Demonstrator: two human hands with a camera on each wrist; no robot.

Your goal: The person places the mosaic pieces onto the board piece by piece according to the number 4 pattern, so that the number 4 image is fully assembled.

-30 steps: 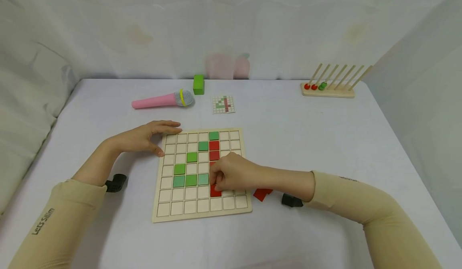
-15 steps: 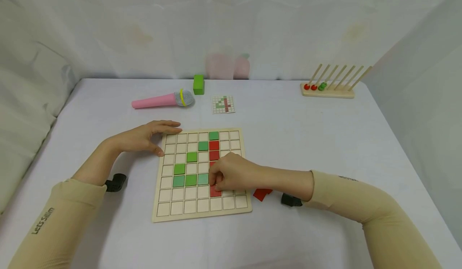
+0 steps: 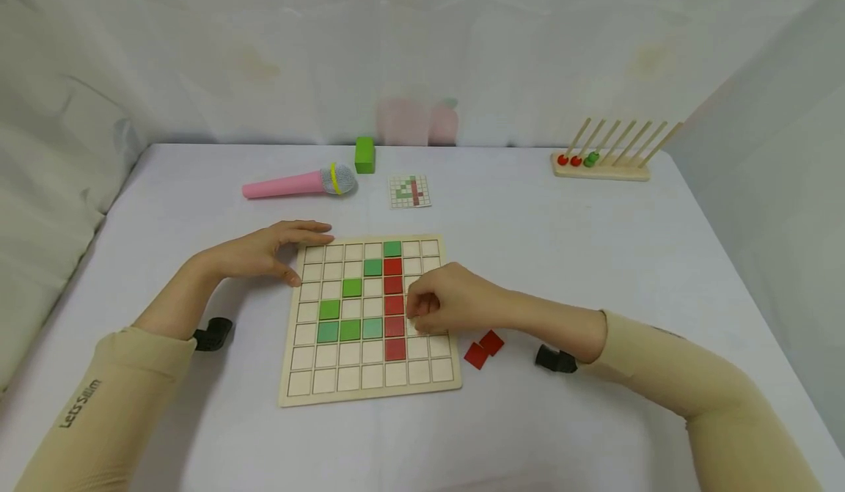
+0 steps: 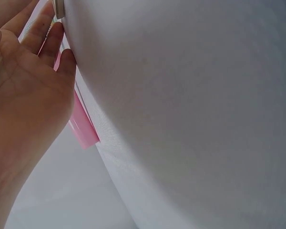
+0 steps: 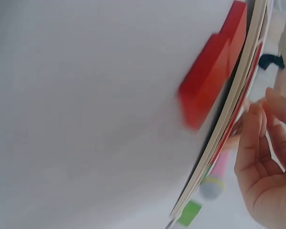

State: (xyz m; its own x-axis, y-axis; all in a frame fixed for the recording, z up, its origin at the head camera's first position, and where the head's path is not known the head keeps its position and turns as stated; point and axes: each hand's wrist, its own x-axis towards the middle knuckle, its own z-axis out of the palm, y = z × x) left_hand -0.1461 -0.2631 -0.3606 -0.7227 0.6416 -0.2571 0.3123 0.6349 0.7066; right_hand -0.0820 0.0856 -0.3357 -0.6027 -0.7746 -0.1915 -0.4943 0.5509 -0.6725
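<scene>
A light wooden grid board lies on the table, with several green tiles in a stepped shape and a column of red tiles. My left hand rests at the board's upper left corner, fingers along the top edge and thumb at the left edge. Above the board, right of the red column, hovers my right hand. In the right wrist view its fingers are loosely bent, fingertips close together, with nothing visible between them. Two loose red tiles lie beside the board's right edge, below that hand.
Behind the board lie a pink microphone and a small card printed with a coloured grid. A green block stands near the back edge. At the back right is a wooden peg rack with red and green beads.
My right hand has lifted off the red column and moved right and slightly back, uncovering the lower red tiles and the loose pair. The left hand stays in place.
</scene>
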